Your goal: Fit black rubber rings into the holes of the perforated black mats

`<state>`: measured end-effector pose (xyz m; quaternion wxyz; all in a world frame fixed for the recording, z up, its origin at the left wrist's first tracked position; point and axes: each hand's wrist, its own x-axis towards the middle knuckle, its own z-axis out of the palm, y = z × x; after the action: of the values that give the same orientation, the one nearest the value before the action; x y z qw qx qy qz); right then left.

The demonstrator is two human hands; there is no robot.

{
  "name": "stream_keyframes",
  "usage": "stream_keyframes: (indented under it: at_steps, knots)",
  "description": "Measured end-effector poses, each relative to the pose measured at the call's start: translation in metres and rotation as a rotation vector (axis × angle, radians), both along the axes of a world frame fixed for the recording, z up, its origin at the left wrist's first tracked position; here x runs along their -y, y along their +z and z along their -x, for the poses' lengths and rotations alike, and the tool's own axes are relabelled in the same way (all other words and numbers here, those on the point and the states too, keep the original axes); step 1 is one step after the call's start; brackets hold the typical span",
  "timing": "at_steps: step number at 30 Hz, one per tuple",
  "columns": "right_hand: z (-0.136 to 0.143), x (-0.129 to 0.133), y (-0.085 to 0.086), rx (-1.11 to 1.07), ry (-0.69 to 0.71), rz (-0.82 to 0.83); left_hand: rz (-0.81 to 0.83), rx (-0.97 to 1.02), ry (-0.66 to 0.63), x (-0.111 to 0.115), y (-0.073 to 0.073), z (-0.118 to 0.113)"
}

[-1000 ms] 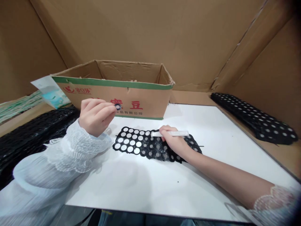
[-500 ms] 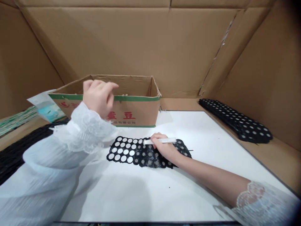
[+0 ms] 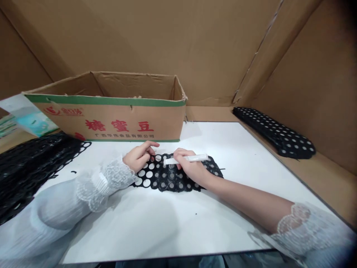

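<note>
A black sheet of joined rings (image 3: 172, 175) lies flat on the white board. Its left part shows white round holes, while the rings further right have grey centres. My right hand (image 3: 192, 168) is closed around a white pen-like stick (image 3: 186, 159), whose left end is over the sheet's upper middle. My left hand (image 3: 140, 156) rests at the sheet's upper left corner, index finger stretched out and the other fingers loosely bent. Nothing shows in that hand, and its palm side is hidden.
Behind the sheet stands an open cardboard box (image 3: 111, 119) with red lettering. A heap of black ring sheets (image 3: 36, 160) lies at the left. Dotted black sheets (image 3: 273, 132) are stacked at the right, beside the cardboard wall (image 3: 312, 85). A printed plastic bag (image 3: 33, 115) leans at the box's left.
My left hand has come down from in front of the box to the sheet's left end. My right hand keeps the white stick, its tip slightly further left. The view has shifted a little.
</note>
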<state>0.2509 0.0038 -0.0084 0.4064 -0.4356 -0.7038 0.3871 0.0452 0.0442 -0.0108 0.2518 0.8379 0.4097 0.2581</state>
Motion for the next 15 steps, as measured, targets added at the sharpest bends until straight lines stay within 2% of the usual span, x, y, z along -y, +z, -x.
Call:
stream_keyframes:
  at_steps: [3, 9, 12, 15]
  knots:
    - [-0.0001, -0.0003, 0.0, 0.009, 0.006, 0.006, -0.069, -0.078, 0.013, 0.0057, 0.0035, -0.0004]
    - [0.001, 0.0001, 0.0014, 0.057, 0.008, -0.017, -0.311, -0.237, -0.107, 0.0051, 0.0005, 0.0011]
    - [0.0022, 0.0013, 0.0028, 0.099, -0.004, -0.026, -0.335, -0.239, -0.139, 0.0036, 0.0013, 0.0025]
    - [0.0037, 0.0026, 0.0046, 0.13, -0.021, -0.038, -0.284, -0.279, -0.159, 0.0054, 0.0034, 0.0025]
